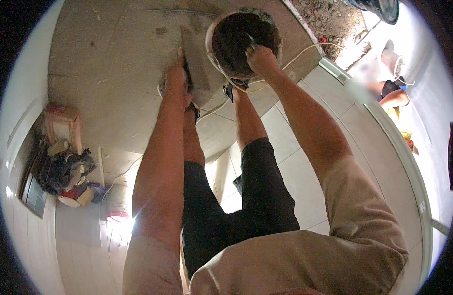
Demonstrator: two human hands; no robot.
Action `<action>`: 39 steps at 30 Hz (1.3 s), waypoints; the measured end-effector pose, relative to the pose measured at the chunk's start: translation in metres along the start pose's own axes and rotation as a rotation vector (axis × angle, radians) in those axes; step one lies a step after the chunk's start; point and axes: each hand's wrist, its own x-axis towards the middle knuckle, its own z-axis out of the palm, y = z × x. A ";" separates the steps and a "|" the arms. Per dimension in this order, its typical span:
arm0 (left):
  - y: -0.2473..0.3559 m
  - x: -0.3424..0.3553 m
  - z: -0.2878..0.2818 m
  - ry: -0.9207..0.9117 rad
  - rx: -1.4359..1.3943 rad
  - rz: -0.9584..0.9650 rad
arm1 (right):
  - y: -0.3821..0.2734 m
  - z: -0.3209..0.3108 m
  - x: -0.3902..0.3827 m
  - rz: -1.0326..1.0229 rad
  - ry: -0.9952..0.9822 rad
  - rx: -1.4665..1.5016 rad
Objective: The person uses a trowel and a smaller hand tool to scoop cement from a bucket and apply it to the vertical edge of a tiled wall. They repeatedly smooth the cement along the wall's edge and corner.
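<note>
My left hand (176, 81) is closed around a flat plastering trowel (187, 69), seen nearly edge-on above the dusty floor. The trowel's handle is hidden in my grip. Over the mouth of a round bucket (210, 55), just right of the trowel, my right hand (262, 60) is closed on a small pointed tool. Only a pale tip of this small tool (250, 38) shows past my fingers; its exact kind cannot be made out. The bucket's inside looks dark, with grey smears along its rim.
A pale cable (305, 48) runs past the bucket. On the left are a wooden stool (63, 118), a heap of bags and cloths (74, 172) and a white bucket (119, 201) beside a bright lamp. White tiles (305, 182) lie right of my legs. Another person (396, 98) is beyond the door track.
</note>
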 end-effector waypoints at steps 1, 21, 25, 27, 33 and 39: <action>0.006 0.020 0.002 -0.065 0.075 0.014 | -0.005 0.000 0.012 0.033 0.035 0.034; 0.000 0.057 0.053 0.207 0.569 0.211 | 0.032 0.020 -0.001 0.372 -0.206 0.831; 0.003 0.051 0.066 0.396 0.665 0.146 | 0.004 0.038 0.013 0.227 0.138 0.503; -0.001 0.054 0.066 0.328 0.615 0.208 | 0.003 0.053 0.023 0.233 0.145 0.544; -0.004 0.053 0.062 0.324 0.674 0.282 | -0.015 0.038 0.025 0.824 -0.029 1.543; -0.011 0.067 0.065 0.341 0.892 0.296 | -0.001 0.057 0.011 0.280 0.062 1.502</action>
